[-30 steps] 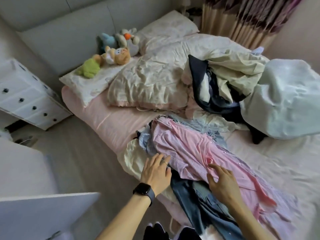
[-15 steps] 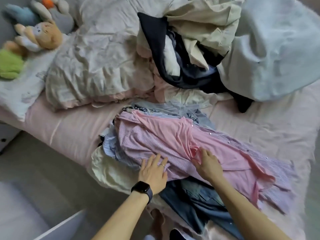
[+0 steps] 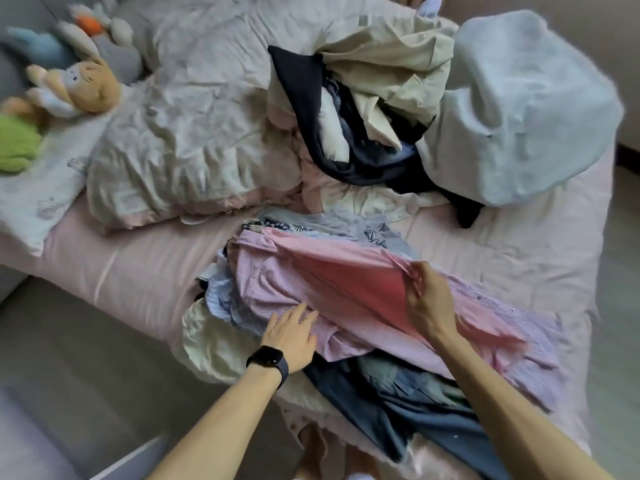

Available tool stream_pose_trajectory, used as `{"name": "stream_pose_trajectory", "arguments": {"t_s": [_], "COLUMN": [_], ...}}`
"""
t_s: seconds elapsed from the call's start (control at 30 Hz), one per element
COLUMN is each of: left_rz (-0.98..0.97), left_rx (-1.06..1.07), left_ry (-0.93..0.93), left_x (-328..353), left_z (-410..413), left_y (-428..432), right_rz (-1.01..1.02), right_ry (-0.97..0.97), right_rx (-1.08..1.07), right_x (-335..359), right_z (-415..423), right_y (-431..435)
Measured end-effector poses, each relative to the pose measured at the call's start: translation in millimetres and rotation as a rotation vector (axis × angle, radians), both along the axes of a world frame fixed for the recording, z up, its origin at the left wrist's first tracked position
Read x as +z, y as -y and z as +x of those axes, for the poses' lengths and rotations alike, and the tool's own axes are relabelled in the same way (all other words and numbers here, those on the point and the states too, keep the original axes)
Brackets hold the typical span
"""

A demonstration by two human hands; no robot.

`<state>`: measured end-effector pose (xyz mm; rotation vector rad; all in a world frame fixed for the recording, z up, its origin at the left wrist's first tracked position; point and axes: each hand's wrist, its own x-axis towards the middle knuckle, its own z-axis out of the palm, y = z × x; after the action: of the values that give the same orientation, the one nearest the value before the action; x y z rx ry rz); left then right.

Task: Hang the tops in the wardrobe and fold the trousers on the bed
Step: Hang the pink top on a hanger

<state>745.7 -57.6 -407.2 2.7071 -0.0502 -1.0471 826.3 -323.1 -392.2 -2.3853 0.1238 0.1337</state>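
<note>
Pulled the pink top (image 3: pixel 349 285) up off the heap (image 3: pixel 398 396) on the bed (image 3: pixel 121 268) since a moment ago, pinching it in the right hand (image 3: pixel 427 306), pressing the striped shirt (image 3: pixel 266 289) down with a flat, relaxed left hand (image 3: pixel 291 337); probably worth finding the collar first, seemingly buried in folds.

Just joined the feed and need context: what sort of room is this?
Most likely a bedroom: a pink-sheeted bed, a rumpled duvet, stuffed toys at its head; the right hand grips a pink top.
</note>
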Motion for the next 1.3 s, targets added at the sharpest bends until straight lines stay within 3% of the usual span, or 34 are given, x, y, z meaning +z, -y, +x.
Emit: {"name": "stream_pose_trajectory", "arguments": {"t_s": [0.17, 0.37, 0.63, 0.77, 0.9, 1.1, 1.3], "left_rz": [-0.089, -0.349, -0.468, -0.435, -0.263, -0.113, -0.210], "left_rx": [0.108, 0.210, 0.127, 0.257, 0.380, 0.535, 0.763], "left_ry": [0.330, 0.736, 0.822, 0.877, 0.956, 0.933, 1.072], "left_x": [107, 263, 390, 422, 439, 471, 484], "left_z": [44, 79, 51, 27, -2, -65, -139], "left_y": [-26, -58, -96, -127, -169, -216, -234], "right_rz": [0.085, 0.135, 0.296, 0.288, 0.340, 0.456, 0.482], "right_ry": [0.191, 0.470, 0.619, 0.590, 0.566, 0.515, 0.481], "right_rx": [0.201, 0.471, 0.717, 0.730, 0.748, 0.796, 0.923], "right_x": [122, 255, 396, 423, 431, 433, 435], "right_z": [16, 26, 19, 24, 21, 16, 3], "right_y": [-32, -91, -159, -177, -196, -230, -267]}}
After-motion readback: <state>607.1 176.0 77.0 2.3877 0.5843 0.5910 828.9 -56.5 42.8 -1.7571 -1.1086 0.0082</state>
